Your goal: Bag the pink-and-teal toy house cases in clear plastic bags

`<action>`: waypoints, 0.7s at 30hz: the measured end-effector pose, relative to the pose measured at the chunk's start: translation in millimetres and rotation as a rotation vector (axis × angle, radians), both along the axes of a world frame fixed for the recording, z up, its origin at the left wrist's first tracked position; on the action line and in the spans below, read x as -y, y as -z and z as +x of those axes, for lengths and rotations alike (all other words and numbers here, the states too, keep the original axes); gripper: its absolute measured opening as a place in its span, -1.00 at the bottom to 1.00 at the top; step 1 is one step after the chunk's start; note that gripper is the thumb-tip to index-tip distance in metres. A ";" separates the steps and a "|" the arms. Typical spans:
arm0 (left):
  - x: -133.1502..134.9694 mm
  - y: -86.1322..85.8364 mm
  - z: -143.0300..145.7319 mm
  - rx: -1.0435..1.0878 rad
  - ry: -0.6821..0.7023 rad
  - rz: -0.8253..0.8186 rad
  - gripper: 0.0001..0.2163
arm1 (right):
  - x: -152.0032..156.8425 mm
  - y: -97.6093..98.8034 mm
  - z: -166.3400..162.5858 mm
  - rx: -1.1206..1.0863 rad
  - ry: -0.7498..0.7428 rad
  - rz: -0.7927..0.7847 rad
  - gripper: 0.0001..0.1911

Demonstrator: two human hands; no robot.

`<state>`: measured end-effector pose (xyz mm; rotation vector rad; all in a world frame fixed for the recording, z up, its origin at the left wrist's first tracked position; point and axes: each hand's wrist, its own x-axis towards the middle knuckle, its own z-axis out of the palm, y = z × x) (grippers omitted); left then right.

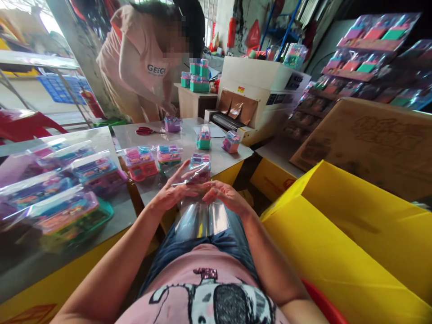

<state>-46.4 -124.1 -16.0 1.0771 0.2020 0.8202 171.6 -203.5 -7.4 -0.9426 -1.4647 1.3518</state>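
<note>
Left hand (173, 191) and right hand (224, 195) meet over lap, fingers pinching clear plastic bag (195, 177) around small toy box (200, 164), just off worktop (189, 139) near edge. Stack of bags (200, 220) on lap. Scissors (146, 131) at far edge.

Daylight floods in from the upper left, where the background washes out almost white; the far right and upper right corner fall into dim shade; the glossy surface (216, 155) carries pale reflections, and glare streaks the clear plastic wrappers (67, 180) at the left; wide-angle distortion bends and stretches the edges, so the yellow carton (337, 234) looms large; the corners look soft and smeared, the centre reasonably sharp.
</note>
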 end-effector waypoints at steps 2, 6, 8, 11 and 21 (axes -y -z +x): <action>-2.4 1.9 -2.0 -0.003 -0.035 0.009 -0.24 | 1.1 1.4 1.9 0.036 -0.016 0.016 -0.53; -1.8 14.0 3.5 -0.178 -0.014 0.101 -0.44 | -3.6 5.6 -1.2 0.086 -0.014 0.073 -0.64; -1.4 23.1 7.8 -0.283 -0.023 0.156 -0.52 | -7.4 9.6 -4.7 0.087 -0.025 0.092 -0.63; -5.1 36.5 7.8 -0.372 -0.130 0.191 -0.43 | -14.2 19.0 -5.5 0.108 -0.064 0.052 -0.63; -61.9 48.6 -38.9 -0.672 -0.336 0.587 0.15 | -131.5 68.2 41.2 0.340 0.602 0.186 -0.18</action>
